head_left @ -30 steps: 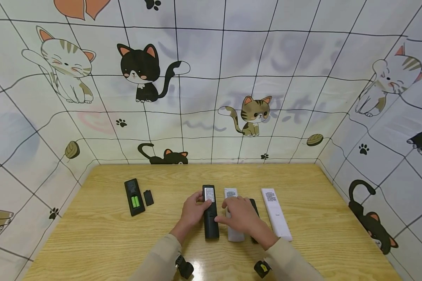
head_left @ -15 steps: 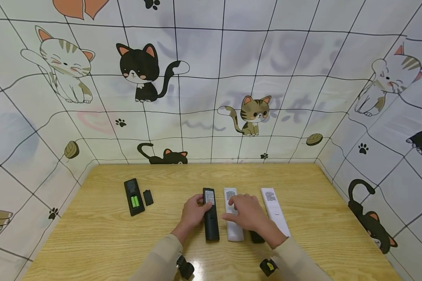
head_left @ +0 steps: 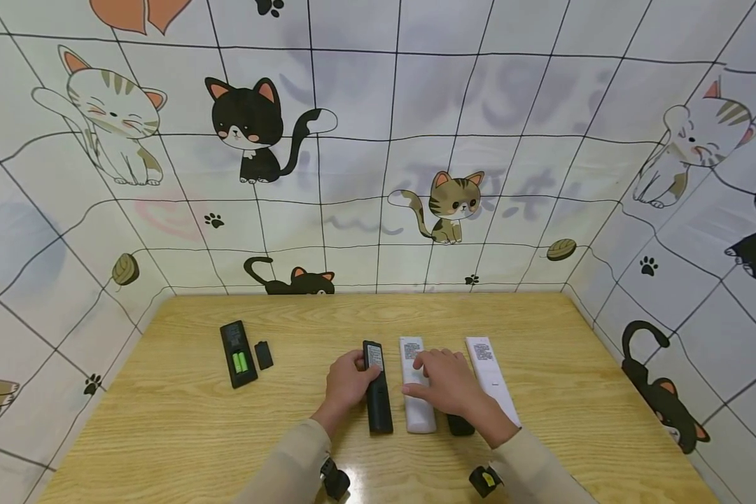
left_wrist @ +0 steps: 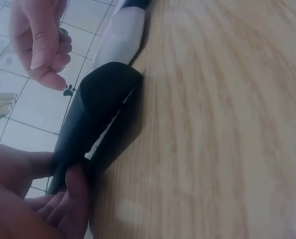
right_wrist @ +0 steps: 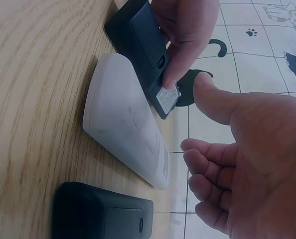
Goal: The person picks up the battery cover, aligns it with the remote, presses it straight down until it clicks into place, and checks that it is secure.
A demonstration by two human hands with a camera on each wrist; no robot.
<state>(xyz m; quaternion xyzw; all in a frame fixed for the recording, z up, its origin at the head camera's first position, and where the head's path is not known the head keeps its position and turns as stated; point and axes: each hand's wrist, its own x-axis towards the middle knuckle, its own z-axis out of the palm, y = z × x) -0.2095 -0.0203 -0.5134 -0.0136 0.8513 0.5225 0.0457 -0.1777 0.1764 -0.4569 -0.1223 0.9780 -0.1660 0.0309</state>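
My left hand (head_left: 346,381) pinches a black remote control (head_left: 380,406) near its label end, thumb on the back face and fingers at the side. Its back faces up, with the battery cover in place. In the left wrist view a dark gap shows under this remote (left_wrist: 100,94). My right hand (head_left: 450,385) hovers to the right, fingers loosely bent and holding nothing. Below it lie a white remote (head_left: 420,416) and a second black remote (head_left: 460,425), partly hidden by the hand. In the right wrist view the right hand's fingers (right_wrist: 208,164) are apart from both.
Another white remote (head_left: 493,378) lies at the right, back up. On the left lies an opened black remote (head_left: 234,339) with green batteries (head_left: 240,362) in its bay, its loose battery cover (head_left: 263,355) beside it. A cat-patterned sheet (head_left: 353,168) surrounds the wooden table (head_left: 183,420).
My right hand has moved off the held black remote and to the right, over the neighbouring remotes. The held remote has shifted slightly toward me, still in my left hand.
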